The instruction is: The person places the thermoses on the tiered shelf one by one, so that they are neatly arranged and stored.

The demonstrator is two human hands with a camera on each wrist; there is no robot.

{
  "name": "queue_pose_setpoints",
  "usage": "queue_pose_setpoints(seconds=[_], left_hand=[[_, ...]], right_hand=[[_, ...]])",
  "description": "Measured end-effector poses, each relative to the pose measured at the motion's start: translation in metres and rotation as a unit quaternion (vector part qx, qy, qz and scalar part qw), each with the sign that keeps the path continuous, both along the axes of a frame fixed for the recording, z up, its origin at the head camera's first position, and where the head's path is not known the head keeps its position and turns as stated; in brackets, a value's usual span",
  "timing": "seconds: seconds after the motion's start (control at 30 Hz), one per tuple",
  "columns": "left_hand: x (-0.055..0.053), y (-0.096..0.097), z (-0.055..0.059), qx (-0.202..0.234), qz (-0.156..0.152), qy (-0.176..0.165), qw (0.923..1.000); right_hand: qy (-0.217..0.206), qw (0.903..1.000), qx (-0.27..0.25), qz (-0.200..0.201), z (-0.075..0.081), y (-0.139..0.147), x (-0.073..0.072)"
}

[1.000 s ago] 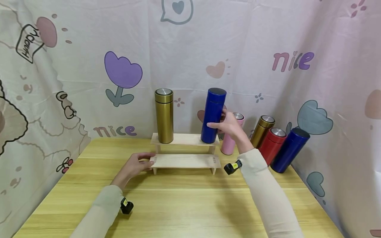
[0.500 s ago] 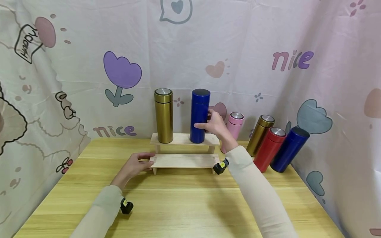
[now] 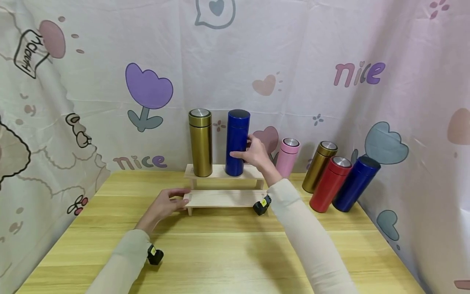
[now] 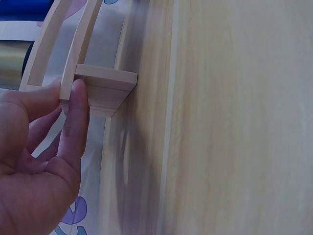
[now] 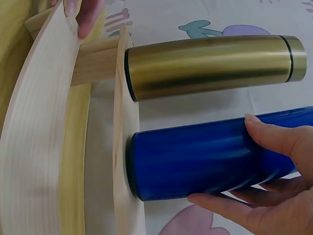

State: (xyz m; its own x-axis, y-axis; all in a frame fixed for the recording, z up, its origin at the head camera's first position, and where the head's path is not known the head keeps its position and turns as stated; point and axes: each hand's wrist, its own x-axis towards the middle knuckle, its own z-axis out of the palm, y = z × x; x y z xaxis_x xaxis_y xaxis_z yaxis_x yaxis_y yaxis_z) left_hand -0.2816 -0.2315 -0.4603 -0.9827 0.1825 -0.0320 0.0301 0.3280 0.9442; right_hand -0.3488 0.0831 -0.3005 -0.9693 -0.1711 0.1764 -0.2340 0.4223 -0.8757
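A: Quick counts pls. Who held what?

B: 1 person, 2 hands, both occupied. R hand gripped a blue bottle at approx. mid-height, thumb on one side, fingers curled round the other. L hand pinched the left end of the lower board btwn thumb & fingers.

A: That blue one's posn?

B: Upper board, slightly R of centre, upright; base looked to be touching the wood per R wrist view. Also up there: 1 gold bottle, to its left & near, w/ a gap btwn them. So 2 on that board.

A: Remaining qty?

B: 4, all R of the boards: pink bottle, second gold bottle, red bottle, second blue bottle. Last 3 were close together; red partly covered blue #2 in head view. Pink's base was hidden behind the R sleeve. Tot. 6: 2 blue, 2 gold, 1 red, 1 pink. Metal tops: 4; dark tops: 2.

A: Misc.?

B: 2 wood boards, low one in front, higher one behind, on 1 wood table. Wrist cams: 2, i.e. L cam & R cam. Backdrop cloth had 2 "nice" prints & 1 purple flower.
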Motion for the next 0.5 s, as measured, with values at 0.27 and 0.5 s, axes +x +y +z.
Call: queue_pose_setpoints(seconds=[0.27,0.5], left_hand=[[0.001,0.0,0.0,-0.002,-0.001,0.003,1.0],[0.001,0.0,0.0,0.002,-0.005,0.003,1.0]], right_hand=[[-0.005,1.0,-0.002,0.001,-0.003,-0.009,0.0],[0.016,0.9994,0.028,-0.008,-0.005,-0.012,0.0]])
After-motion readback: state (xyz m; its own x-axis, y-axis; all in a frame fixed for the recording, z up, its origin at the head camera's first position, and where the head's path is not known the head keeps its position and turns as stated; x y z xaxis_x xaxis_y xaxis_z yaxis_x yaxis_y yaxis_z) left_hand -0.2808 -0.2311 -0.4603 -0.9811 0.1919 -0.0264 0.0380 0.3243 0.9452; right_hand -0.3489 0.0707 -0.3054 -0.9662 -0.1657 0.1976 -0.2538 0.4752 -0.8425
